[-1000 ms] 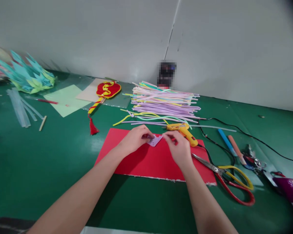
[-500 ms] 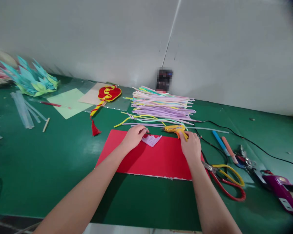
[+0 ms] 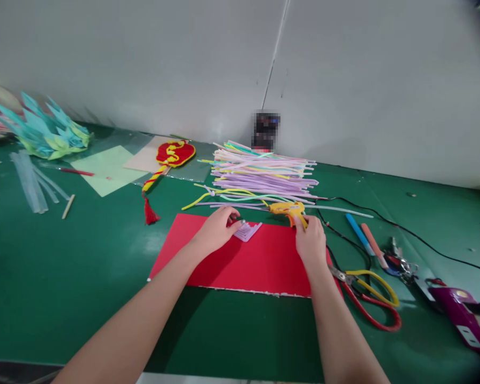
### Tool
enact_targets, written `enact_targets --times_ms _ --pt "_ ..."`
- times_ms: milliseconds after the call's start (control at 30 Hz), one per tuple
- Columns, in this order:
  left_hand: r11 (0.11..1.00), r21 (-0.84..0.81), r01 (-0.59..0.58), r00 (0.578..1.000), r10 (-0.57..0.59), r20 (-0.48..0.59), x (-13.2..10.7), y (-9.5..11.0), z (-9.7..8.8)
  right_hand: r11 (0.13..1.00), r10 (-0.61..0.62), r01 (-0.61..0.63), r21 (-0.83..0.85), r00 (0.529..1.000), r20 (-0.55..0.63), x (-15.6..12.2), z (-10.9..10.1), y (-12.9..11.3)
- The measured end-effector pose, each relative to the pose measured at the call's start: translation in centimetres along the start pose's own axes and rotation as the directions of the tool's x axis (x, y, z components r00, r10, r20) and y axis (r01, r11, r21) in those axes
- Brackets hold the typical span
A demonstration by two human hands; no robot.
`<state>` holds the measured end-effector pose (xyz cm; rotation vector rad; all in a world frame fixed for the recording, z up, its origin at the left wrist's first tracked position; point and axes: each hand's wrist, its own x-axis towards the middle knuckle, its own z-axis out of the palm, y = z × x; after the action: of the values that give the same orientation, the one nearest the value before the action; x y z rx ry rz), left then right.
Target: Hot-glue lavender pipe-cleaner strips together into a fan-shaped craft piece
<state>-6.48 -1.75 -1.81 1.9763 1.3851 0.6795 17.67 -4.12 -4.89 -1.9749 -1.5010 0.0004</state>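
Note:
A red sheet of card (image 3: 264, 266) lies on the table in front of me. Near its far edge is a small V-shaped piece of lilac pipe cleaners (image 3: 247, 231), nested in rows. My left hand (image 3: 220, 229) is closed, its thumb and fingertips on the left end of that piece and partly covering it. In my right hand (image 3: 312, 237) is the handle of a yellow hot glue gun (image 3: 284, 208). Its nozzle points left, just beyond the card's far edge.
Behind the card lies a pile of pastel pipe cleaners (image 3: 264, 170). Scissors (image 3: 378, 298), two markers (image 3: 360, 234), keys (image 3: 402, 266) and a purple tool (image 3: 460, 314) are at the right. Leftward are a red fan ornament (image 3: 176, 153), glue sticks (image 3: 28, 181) and a teal paper craft (image 3: 48, 130).
My left thumb has shifted slightly over the lilac piece. My right hand keeps the glue gun in nearly the same place. The whole view has moved a little.

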Motion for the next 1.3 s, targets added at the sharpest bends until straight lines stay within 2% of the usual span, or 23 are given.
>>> enact_targets --times_ms 233,367,433,567,667,867,1100,1300 --pt "0.996 -0.002 -0.089 0.993 0.089 0.084 -0.2 -0.6 -0.3 0.986 0.113 -0.086 0.143 0.974 -0.195 0.2 -2.5 -1.3" --pt "0.991 0.018 -0.129 0.991 0.128 0.049 -0.5 -0.1 -0.4 0.975 0.138 -0.086 0.205 0.958 -0.253 -0.2 -3.5 -2.4" --pt "0.991 0.032 -0.131 0.990 0.129 0.049 -0.7 0.1 -0.4 0.971 0.136 -0.080 0.224 0.960 -0.246 -0.4 -3.6 -2.8" --pt "0.998 0.005 -0.056 0.990 0.054 0.127 -0.7 0.4 -0.5 0.965 0.113 -0.063 0.255 0.976 -0.187 -0.7 -3.3 -3.2" --pt "1.000 -0.017 -0.026 0.990 0.028 0.140 -0.7 0.4 -0.5 0.963 0.100 -0.053 0.265 0.981 -0.167 -0.8 -3.1 -3.3" --pt "0.993 0.074 -0.095 0.985 0.083 0.153 -0.5 0.1 -0.7 0.949 0.127 -0.069 0.308 0.977 -0.172 -0.8 -3.2 -3.3" --pt "0.988 -0.152 0.022 0.991 -0.001 0.136 -0.3 0.0 -1.2 0.895 0.191 -0.127 0.428 0.975 -0.110 -0.8 -3.0 -3.0" --pt "0.980 -0.196 0.022 0.993 0.002 0.119 -0.3 0.3 -1.1 0.886 0.178 -0.154 0.438 0.984 -0.015 -0.7 -2.9 -3.1"
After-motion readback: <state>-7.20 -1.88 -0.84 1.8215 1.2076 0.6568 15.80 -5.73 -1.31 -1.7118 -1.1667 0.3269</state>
